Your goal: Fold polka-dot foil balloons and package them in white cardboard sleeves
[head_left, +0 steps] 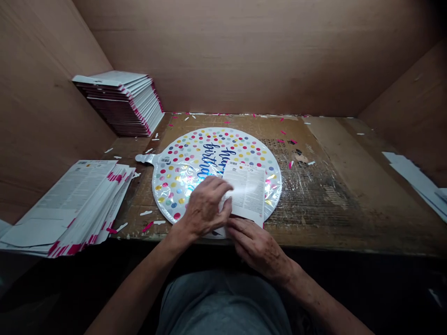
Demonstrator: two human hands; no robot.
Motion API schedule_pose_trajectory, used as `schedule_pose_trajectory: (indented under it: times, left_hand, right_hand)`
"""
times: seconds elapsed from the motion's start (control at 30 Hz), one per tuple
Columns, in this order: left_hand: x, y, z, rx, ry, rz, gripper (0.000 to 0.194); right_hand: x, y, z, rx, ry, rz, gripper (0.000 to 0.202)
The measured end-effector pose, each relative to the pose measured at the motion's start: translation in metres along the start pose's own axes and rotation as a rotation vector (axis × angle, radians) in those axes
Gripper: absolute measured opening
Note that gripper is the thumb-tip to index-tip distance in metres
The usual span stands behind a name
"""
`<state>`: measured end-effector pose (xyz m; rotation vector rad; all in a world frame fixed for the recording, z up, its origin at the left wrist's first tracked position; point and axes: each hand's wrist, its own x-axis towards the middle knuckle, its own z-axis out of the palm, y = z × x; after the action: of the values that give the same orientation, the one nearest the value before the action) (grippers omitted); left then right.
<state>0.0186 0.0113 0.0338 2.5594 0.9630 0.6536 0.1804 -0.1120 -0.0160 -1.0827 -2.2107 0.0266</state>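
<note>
A flat round foil balloon with coloured dots and blue lettering lies on the cardboard-covered table, its neck to the left. Over its lower right part rests a white printed card sleeve. My left hand is at the sleeve's left edge, thumb and fingers curled toward each other; what lies between them, if anything, cannot be made out. At the sleeve's near edge is my right hand, its fingers together and closed on the sleeve's lower left corner.
A tall stack of folded card sleeves stands at the back left. More sleeves lie fanned at the front left. White sheets lie at the right edge. Small pink and white scraps dot the table. Wooden panels enclose it.
</note>
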Motion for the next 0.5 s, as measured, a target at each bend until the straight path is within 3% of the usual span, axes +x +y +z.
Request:
schedule_pose_trajectory:
  times: [0.1, 0.2, 0.3, 0.5]
  left_hand:
    - [0.008, -0.003, 0.029, -0.041, -0.126, 0.155, 0.039]
    - [0.0, -0.005, 0.05, -0.05, -0.148, 0.055, 0.041]
    - [-0.009, -0.005, 0.057, -0.089, -0.12, 0.021, 0.042]
    - [-0.01, -0.005, 0.054, -0.109, -0.156, 0.012, 0.043]
  right_hand:
    - [-0.009, 0.005, -0.013, 0.005, 0.115, -0.025, 0.026]
    - [-0.018, 0.008, -0.02, -0.207, 0.153, 0.151, 0.023]
    - [-0.019, 0.013, -0.019, -0.299, 0.043, 0.196, 0.019]
    - [-0.01, 0.017, -0.016, -0.325, -0.061, 0.083, 0.018]
